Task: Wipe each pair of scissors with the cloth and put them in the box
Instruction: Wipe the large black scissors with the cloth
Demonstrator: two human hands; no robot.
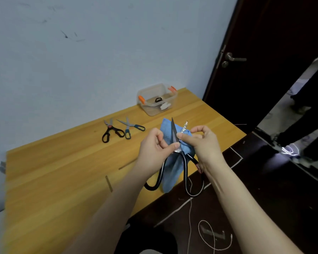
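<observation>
blue cloth [170, 174] is bunched behind the big scissors [174, 132], whose blades are parted and point away, black loops hanging toward the person. the left hand [153, 145] pinches the big scissors near the pivot. the right hand [202, 142] pinches the cloth against a blade, fingers curled. this looks like the wiping step. the next move calls for drawing the cloth out along each blade, fingers off the edges, then closing the pair. the box [157, 99] sits beyond the hands, something already inside. beyond and left of the hands, a black-handled pair [111, 132] and a blue-handled pair [130, 127] wait on the wooden table [62, 171].
</observation>
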